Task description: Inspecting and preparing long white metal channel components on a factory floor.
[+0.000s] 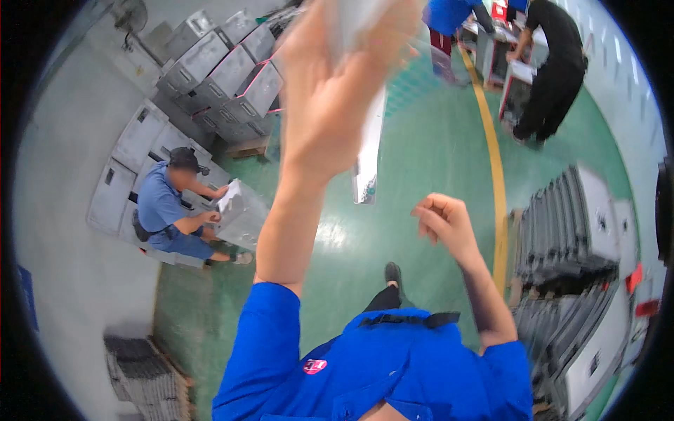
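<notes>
My left hand (337, 91) is raised high in front of me, blurred by motion, its fingers closed around a long flat whitish strip (368, 154). The strip's lower end, with a small dark and greenish pattern, hangs past my wrist. Its upper part runs out of the top of the view. My right hand (446, 221) hovers over the green floor at mid-right. Its fingers are loosely curled, with nothing visible in them, and it stays apart from the strip.
Stacked grey metal boxes (210, 70) stand at the far left. A seated person (168, 203) handles a silvery box (242, 214). Grey panels (562, 224) are stacked on the right. Beyond the yellow floor line (491, 154), a person in black (554, 70) bends over a box. One foot (393, 274) shows below.
</notes>
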`<action>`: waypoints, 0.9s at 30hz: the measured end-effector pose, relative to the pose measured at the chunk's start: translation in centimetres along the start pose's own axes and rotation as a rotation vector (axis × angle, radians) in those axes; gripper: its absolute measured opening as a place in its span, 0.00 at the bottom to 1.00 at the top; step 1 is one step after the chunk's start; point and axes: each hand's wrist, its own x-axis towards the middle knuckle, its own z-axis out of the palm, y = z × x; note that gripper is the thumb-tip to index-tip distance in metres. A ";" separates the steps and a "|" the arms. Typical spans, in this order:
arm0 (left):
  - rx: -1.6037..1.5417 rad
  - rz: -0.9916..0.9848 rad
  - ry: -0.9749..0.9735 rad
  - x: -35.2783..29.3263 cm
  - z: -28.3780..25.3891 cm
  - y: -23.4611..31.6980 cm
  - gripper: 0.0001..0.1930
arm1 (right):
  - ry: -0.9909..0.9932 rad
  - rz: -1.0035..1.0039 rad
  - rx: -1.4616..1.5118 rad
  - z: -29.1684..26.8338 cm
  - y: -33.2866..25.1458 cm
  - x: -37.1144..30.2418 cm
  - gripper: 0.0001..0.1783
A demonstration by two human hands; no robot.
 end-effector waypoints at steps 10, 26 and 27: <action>-0.021 -0.045 -0.419 17.7 -2.6 -15.7 0.26 | 0.234 -0.016 -0.094 -6.6 0.0 20.6 0.04; 0.032 0.805 -0.455 44.2 0.6 -36.4 0.21 | 0.240 -0.024 -0.051 -21.1 4.1 48.8 0.06; 0.023 0.807 -0.451 45.8 1.1 -37.9 0.21 | 0.250 -0.018 -0.062 -22.3 3.9 50.6 0.06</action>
